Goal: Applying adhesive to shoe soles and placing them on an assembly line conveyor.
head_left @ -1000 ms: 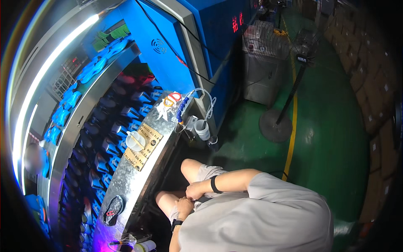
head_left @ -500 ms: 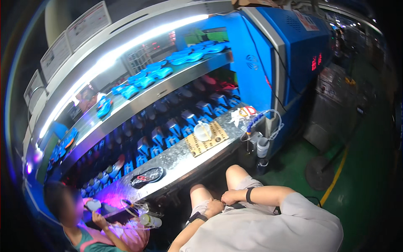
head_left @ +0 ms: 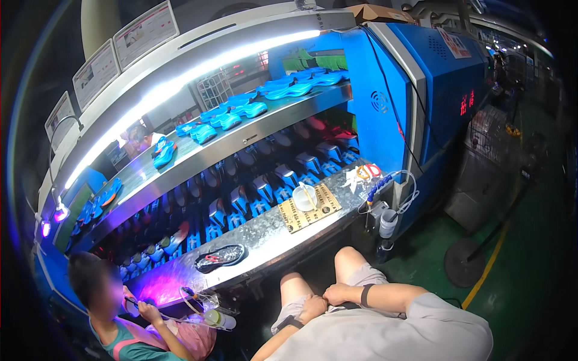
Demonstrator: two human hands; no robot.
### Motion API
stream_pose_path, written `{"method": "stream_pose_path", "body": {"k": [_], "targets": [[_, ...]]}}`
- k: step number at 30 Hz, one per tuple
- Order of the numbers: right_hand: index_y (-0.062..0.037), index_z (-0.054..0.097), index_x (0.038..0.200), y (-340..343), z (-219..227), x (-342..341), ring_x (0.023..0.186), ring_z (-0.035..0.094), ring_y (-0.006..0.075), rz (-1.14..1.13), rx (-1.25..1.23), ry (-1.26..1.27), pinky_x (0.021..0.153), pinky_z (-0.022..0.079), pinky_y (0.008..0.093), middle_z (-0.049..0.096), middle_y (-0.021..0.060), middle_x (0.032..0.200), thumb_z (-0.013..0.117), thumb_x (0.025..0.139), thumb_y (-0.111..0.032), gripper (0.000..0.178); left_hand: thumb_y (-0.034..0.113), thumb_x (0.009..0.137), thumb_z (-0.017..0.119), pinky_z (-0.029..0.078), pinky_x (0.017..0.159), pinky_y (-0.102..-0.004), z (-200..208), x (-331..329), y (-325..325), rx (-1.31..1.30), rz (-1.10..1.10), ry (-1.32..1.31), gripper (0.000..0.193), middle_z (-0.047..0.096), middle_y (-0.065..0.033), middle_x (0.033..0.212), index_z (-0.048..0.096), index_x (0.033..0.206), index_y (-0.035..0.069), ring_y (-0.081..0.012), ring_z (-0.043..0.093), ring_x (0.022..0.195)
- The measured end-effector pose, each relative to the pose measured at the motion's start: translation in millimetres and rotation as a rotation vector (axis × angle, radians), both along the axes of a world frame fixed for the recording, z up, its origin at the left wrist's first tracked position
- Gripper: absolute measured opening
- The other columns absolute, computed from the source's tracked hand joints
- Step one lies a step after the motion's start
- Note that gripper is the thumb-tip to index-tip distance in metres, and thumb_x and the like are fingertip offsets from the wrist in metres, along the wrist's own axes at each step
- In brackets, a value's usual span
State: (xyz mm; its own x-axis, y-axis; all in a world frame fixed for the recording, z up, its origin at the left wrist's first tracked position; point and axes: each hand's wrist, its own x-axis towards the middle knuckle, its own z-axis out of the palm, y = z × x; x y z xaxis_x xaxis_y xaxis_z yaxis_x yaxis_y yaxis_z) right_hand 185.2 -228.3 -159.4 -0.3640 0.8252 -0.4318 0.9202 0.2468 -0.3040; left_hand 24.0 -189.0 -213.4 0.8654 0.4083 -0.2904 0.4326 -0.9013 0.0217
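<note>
Ahead, the workbench [head_left: 268, 245] stands apart from the hands [head_left: 312, 307].

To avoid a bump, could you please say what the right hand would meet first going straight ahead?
The right hand would probably meet the left hand first, though depth between them is unclear.

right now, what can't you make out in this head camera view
All in the head view:
Whether the left hand or right hand holds anything: hidden by the closed-in hands themselves.
The co-worker's face: blurred; the lower body is cut off by the bottom edge.
What the white bowl contains, if anything: too small to tell.
Print on the white notices: too small.
The top of the floor stand: lost in darkness.
</note>
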Motion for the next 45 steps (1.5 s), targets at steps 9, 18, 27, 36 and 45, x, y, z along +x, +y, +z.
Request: {"method": "stream_pose_path", "body": {"k": [9,18,27,36,45], "targets": [[-0.0096,0.071,0.101,12,-18,17,0.096,0.067,0.0359,-0.06,-0.006,0.184,0.083,0.053,0.0474,0.071,0.0175,0.103,0.055,0.087,-0.03,0.03,0.019,0.087,0.054,0.043,0.094,-0.0464,-13,3,-2,-0.034,0.098,-0.229,0.022,0.07,-0.0072,0.097,0.073,0.092,0.01,-0.0244,0.063,0.101],[-0.0081,0.073,0.089,23,-28,25,0.092,0.068,0.037,-0.122,0.009,0.196,0.084,0.054,0.045,0.071,0.0202,0.094,0.06,0.08,-0.027,0.024,0.022,0.084,0.059,0.038,0.1,-0.0436,-4,17,-8,-0.133,0.293,-0.284,0.022,0.072,-0.0139,0.095,0.076,0.085,0.007,-0.0277,0.065,0.099],[-0.0046,0.071,0.094,20,-16,22,0.092,0.068,0.0393,-0.045,0.095,0.237,0.084,0.053,0.0468,0.07,0.0236,0.093,0.06,0.083,-0.023,0.024,0.022,0.085,0.055,0.041,0.095,-0.0432,-1,22,-6,-0.168,0.256,-0.246,0.026,0.072,-0.0153,0.087,0.074,0.078,0.006,-0.0289,0.067,0.088],[-0.0053,0.071,0.098,22,-16,18,0.092,0.068,0.0392,-0.062,0.099,0.217,0.083,0.053,0.0464,0.07,0.0238,0.094,0.061,0.084,-0.025,0.027,0.022,0.084,0.057,0.044,0.092,-0.0437,-8,20,-8,-0.126,0.276,-0.28,0.025,0.072,-0.0166,0.086,0.073,0.074,0.005,-0.0308,0.069,0.086],[-0.0098,0.071,0.095,14,-17,19,0.084,0.068,0.0383,-0.092,0.174,0.185,0.076,0.054,0.0482,0.071,0.0196,0.087,0.061,0.085,-0.022,0.018,0.024,0.082,0.059,0.046,0.089,-0.0418,-23,20,-9,-0.082,0.295,-0.414,0.022,0.073,-0.0142,0.084,0.072,0.072,0.01,-0.0302,0.069,0.082]]}}
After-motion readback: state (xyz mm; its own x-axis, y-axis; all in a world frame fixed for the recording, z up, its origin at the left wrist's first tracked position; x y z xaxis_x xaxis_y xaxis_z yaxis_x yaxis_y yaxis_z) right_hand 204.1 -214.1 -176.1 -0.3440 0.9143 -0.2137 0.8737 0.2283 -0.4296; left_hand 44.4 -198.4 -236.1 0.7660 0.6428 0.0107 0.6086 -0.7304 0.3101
